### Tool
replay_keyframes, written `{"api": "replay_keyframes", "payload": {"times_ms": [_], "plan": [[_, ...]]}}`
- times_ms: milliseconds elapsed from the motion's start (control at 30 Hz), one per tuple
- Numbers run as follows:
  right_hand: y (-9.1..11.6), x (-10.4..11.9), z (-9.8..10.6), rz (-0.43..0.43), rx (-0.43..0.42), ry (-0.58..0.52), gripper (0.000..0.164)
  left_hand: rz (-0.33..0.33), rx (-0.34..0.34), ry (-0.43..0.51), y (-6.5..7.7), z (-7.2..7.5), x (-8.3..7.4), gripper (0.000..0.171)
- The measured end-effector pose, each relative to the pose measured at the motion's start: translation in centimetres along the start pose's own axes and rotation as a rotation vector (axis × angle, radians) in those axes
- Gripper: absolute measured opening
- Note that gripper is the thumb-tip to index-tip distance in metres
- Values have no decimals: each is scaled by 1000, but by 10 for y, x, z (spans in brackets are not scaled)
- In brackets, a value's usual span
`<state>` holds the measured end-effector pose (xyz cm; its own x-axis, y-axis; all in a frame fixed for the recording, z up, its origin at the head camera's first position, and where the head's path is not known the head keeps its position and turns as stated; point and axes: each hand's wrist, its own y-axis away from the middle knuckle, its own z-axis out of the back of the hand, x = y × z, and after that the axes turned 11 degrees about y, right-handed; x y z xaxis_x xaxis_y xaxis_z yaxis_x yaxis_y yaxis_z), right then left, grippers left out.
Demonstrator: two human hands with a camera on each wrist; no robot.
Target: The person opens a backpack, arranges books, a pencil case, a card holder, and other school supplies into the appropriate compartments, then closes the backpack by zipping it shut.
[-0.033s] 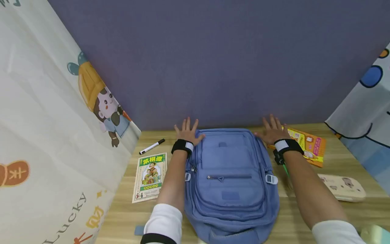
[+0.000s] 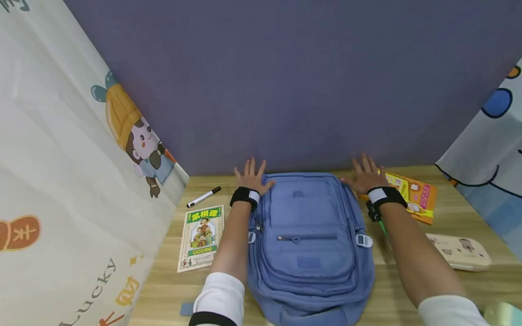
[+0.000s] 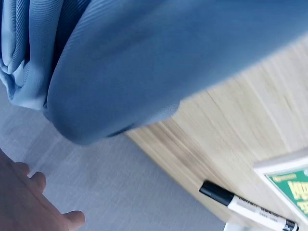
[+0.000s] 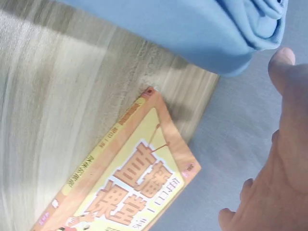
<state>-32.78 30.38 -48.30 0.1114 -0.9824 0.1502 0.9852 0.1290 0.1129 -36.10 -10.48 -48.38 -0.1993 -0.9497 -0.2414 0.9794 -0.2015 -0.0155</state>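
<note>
A blue backpack [image 2: 307, 258] lies on the table with its front pockets and zips facing up. My left hand [image 2: 251, 181] is at its top left corner, fingers spread and straight, thumb by the bag's edge. At the opposite top corner, my right hand [image 2: 364, 179] also has its fingers spread, its thumb near the bag's side. Neither hand grips anything. In the left wrist view the bag's blue side [image 3: 120, 72] stands above the fingers [image 3: 38, 180]. The right wrist view has the right thumb [image 4: 281, 67] close to the bag's corner [image 4: 226, 57].
Left of the bag are a marker [image 2: 204, 197] and a green-and-white booklet [image 2: 201, 237]. An orange-and-yellow book [image 2: 416, 199] lies partly behind the right hand, with a cream pencil case [image 2: 461, 251] nearer. A grey-blue wall panel [image 2: 302, 90] rises behind the table; printed curtains [image 2: 81, 158] flank it.
</note>
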Motion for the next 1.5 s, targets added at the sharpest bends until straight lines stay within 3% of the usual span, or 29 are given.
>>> {"api": "replay_keyframes", "payload": {"times_ms": [233,467,767,900,967,1067,1233,1500], "plan": [[11,-8,-3,-13,22,2,104,-5,12,3,2,-7,-5,88],[10,2,16,5,-20,10,101,-29,-21,10,3,4,2,89],[8,54,47,120,-71,-53,104,-3,-1,5,11,23,23,87],[1,83,49,195,-68,-51,98,-17,-1,42,18,26,32,84],[2,99,43,244,-61,-52,92,-49,13,94,26,25,33,80],[8,123,30,339,-95,-32,82,-149,11,188,43,25,31,70],[25,168,10,498,-121,58,66,-305,8,301,82,23,29,46],[40,217,1,635,-124,143,60,-405,-28,340,128,26,25,30]]}}
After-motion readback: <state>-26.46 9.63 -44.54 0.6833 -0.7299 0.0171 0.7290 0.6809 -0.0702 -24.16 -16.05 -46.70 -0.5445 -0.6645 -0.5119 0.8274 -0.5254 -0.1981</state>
